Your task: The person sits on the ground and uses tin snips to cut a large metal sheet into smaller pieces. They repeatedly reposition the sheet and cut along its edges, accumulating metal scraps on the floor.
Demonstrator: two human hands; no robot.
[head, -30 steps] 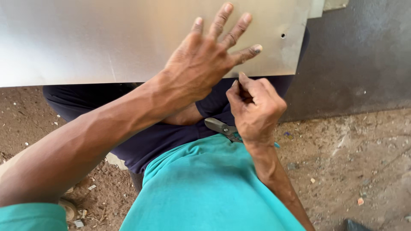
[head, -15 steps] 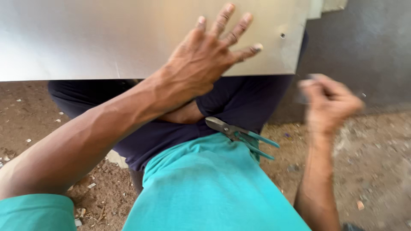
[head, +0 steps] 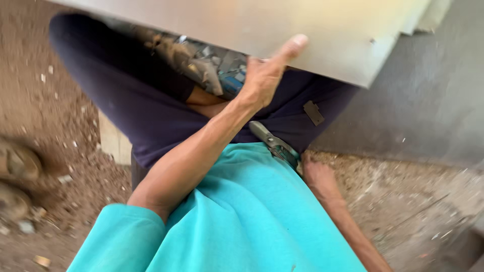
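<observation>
Left hand [head: 262, 75] reaches up to the lower edge of a large sheet of pale grey metal [head: 302, 30] that fills the top of the view; the thumb sticks up flat against the sheet's face, while the remaining fingers go out of sight behind or under the edge, so it looks to be holding the sheet by its rim, though how firmly the hidden fingers close cannot be told. The bare forearm runs down from that hand to a turquoise sleeve at the bottom left. Right hand [head: 317, 174] is low beside the hip, just right of the turquoise shirt [head: 242, 216], with its fingers hidden behind the cloth; whether it is open or closed on anything cannot be told. Just above it, touching or nearly touching, a pair of tin snips [head: 272, 141] with grey jaws and bluish handles lies tilted across the lap, resting where the shirt meets the dark navy trousers [head: 141, 100]. A small dark rectangular scrap [head: 313, 112] sits on the trousers near the sheet's lower edge. Under the sheet's edge, a sandalled foot shows among a blurred clutter. Bare brown dirt ground [head: 45, 126] spreads to the left, and a dark grey wall [head: 433, 100] stands to the right.
</observation>
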